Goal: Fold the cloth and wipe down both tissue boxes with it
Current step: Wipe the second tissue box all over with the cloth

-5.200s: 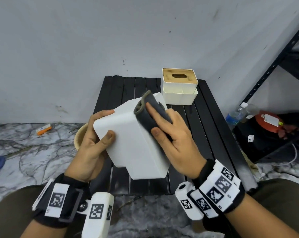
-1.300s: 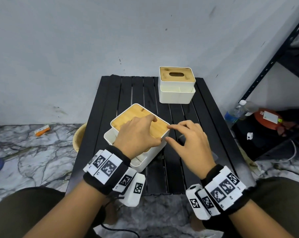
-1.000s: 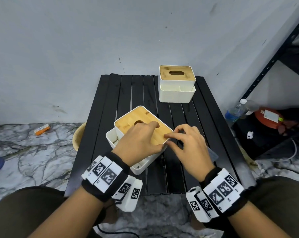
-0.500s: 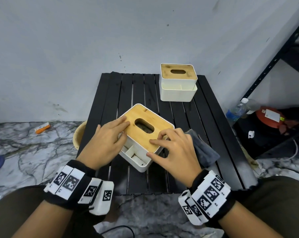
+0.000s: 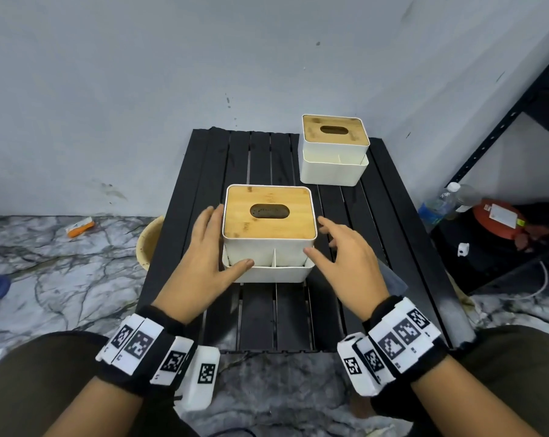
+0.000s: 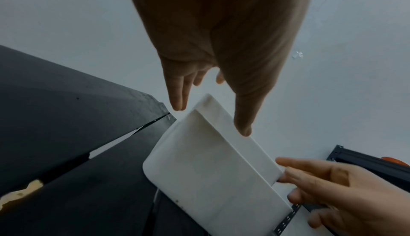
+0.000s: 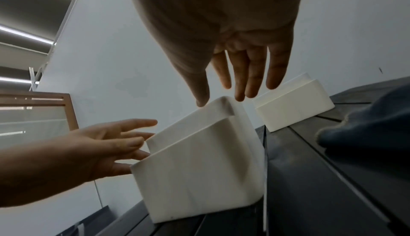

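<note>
near box: white tissue box [image 5: 268,247] with bamboo lid, upright on the black slatted counter [image 5: 267,313], mid-counter, front organiser tray facing the person
far box: second tissue box [image 5: 333,152], same type, upright at the counter's far right corner, well apart from the near one
left hand: left hand [image 5: 203,263] at the near box's left side, fingers straight and relaxed along the left wall, thumb tip at the front tray rim; wrist view shows the fingers [image 6: 177,89] just off the box edge, so contact is light at most, nothing gripped
right hand: right hand [image 5: 345,257] just right of the near box, fingers spread and loose, thumb tip near the front right corner; right wrist view shows the fingertips [image 7: 241,89] just beside the box's top edge; holds nothing
cloth: dark grey cloth [image 7: 368,126] lying on the counter to the right of the near box, mostly hidden under the right hand in the head view; only a corner [image 5: 393,279] shows; cannot tell how it is folded
off-counter: tan bowl [image 5: 148,241] on the marble floor left of the counter; plastic bottle [image 5: 440,205] and red round item [image 5: 494,219] by the black rack on the right
</note>
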